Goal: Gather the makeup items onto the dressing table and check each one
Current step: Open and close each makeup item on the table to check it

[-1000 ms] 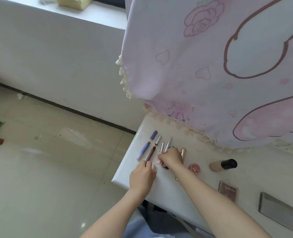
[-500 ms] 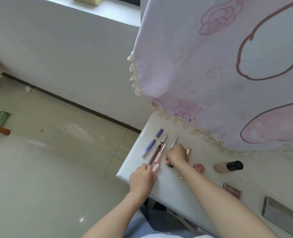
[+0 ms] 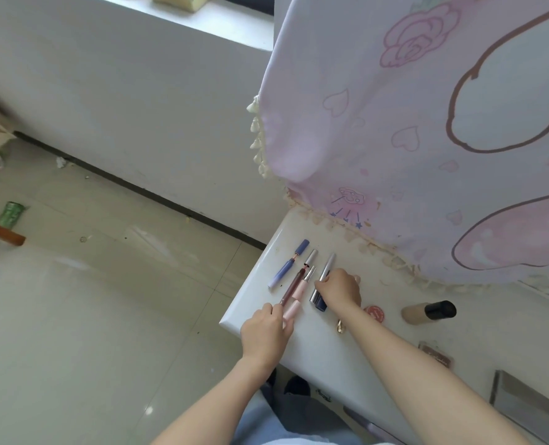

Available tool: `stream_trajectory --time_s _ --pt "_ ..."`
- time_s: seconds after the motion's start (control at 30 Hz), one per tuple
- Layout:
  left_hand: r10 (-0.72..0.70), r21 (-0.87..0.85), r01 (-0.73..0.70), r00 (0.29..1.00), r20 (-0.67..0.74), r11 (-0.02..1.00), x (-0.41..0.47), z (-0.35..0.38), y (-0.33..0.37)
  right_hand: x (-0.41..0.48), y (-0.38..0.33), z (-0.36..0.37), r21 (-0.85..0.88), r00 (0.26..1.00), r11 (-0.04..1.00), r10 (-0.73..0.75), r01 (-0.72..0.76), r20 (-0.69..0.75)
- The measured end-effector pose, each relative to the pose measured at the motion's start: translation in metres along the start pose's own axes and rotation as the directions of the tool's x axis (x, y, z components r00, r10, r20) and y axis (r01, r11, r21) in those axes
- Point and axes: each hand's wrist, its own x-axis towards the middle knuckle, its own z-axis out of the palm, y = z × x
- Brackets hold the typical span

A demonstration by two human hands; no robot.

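Several slim makeup tubes lie side by side at the left corner of the white dressing table (image 3: 244,311): a lavender-blue pen (image 3: 288,264), a dark red tube with a silver cap (image 3: 296,279), a pink tube (image 3: 299,292) and a silver and navy tube (image 3: 323,274). My left hand (image 3: 265,332) has curled fingers pinching the near end of the pink tube, its thumb beside the dark red tube. My right hand (image 3: 340,290) lies over the silver and navy tube, fingers curled on it. A gold item (image 3: 341,326) shows partly under my right forearm.
To the right on the table are a round red compact (image 3: 375,313), a beige foundation bottle with a black cap (image 3: 427,311) lying down, a brown palette (image 3: 437,356) and a grey flat case (image 3: 527,409). A pink printed curtain (image 3: 411,139) hangs over the table's back. Tiled floor lies left.
My right hand left the pink tube lying beside the dark red one and moved right onto the silver and navy tube. My left hand stayed at the tubes' near ends.
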Motion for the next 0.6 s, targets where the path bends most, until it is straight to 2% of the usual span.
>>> stream_trajectory --time_s 0.13,0.27,0.4,0.5,0.6 --pt "-0.033 -0.010 0.033 0.999 -0.017 0.999 -0.002 -0.004 -0.008 -0.003 -0.003 0.002 -0.129 0.998 0.992 -0.002 -0.005 -0.059" --pt "-0.066 -0.038 0.065 0.997 -0.035 0.997 -0.001 -0.010 -0.013 -0.002 -0.004 0.004 -0.187 1.000 0.982 0.003 -0.008 -0.028" --pt "-0.043 -0.048 0.039 0.995 -0.088 0.998 0.003 -0.016 -0.012 -0.004 -0.005 0.000 -0.134 1.000 0.991 0.021 -0.023 -0.016" --pt "0.048 -0.071 -0.064 0.979 -0.200 0.995 0.011 -0.025 -0.006 -0.015 -0.004 -0.017 -0.086 0.997 0.996 -0.011 0.005 -0.070" --pt "0.225 -0.103 -0.278 0.905 -0.362 0.955 0.026 -0.036 0.006 -0.034 0.003 -0.047 -0.030 0.985 0.994 -0.104 0.101 -0.135"
